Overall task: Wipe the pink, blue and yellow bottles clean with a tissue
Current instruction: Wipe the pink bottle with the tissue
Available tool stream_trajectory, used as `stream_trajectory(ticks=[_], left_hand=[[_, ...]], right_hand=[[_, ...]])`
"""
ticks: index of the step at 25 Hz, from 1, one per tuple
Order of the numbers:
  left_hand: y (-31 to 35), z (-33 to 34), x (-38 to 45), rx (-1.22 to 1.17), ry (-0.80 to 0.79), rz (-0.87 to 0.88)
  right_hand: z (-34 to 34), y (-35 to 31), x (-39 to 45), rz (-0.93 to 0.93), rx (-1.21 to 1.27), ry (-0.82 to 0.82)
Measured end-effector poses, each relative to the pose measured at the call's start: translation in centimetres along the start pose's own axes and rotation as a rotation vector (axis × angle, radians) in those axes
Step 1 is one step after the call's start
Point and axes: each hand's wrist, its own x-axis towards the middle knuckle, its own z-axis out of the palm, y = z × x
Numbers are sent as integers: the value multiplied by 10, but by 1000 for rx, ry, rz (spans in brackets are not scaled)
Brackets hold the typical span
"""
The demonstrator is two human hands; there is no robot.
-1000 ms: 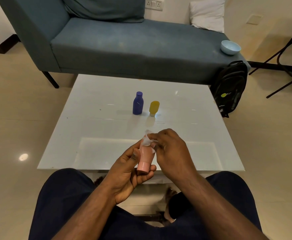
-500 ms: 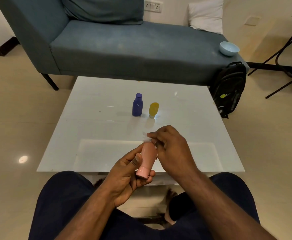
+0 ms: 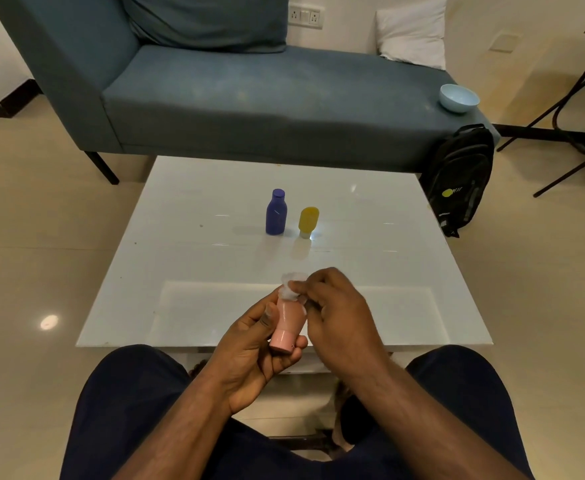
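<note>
My left hand (image 3: 249, 355) grips the pink bottle (image 3: 289, 323) over the near edge of the white table (image 3: 388, 271), cap end toward me. My right hand (image 3: 336, 313) pinches a small white tissue (image 3: 292, 285) against the bottle's far end. Further back, near the middle of the table, the blue bottle (image 3: 276, 212) stands upright. The yellow bottle (image 3: 308, 221) stands cap down just to its right.
A blue-grey sofa (image 3: 249, 98) runs behind the table, with a light blue bowl (image 3: 459, 98) on its right end and a white pillow (image 3: 412, 32) behind. A black backpack (image 3: 460, 178) leans at the table's far right corner. My knees sit below the near edge.
The tissue in my right hand has shifted over the pink bottle's far end, showing more now than half a second ago. The bottle has tilted slightly in my left hand.
</note>
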Motion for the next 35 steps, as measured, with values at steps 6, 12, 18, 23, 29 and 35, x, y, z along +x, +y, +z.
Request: stream_trajectory(ticks=[6,12,18,23,29,35], left_hand=[[-1,-1,1,-18,-20,-14],[0,0,0,-54,-7,-12],[2,3,0,-76,6,-18],[4,7,1,-123,-27,-59],[5,17,5,-154,-26,-46],[-2,7,5,-168,-2,-138]], right_hand=[[-1,11,5,-30,-88,44],[3,9,-7,-12,-31,41],[2,12,-8,-39,2,80],[2,10,2,-1,25,53],[4,0,-12,-138,-47,16],[-9,9,28,168,142,13]])
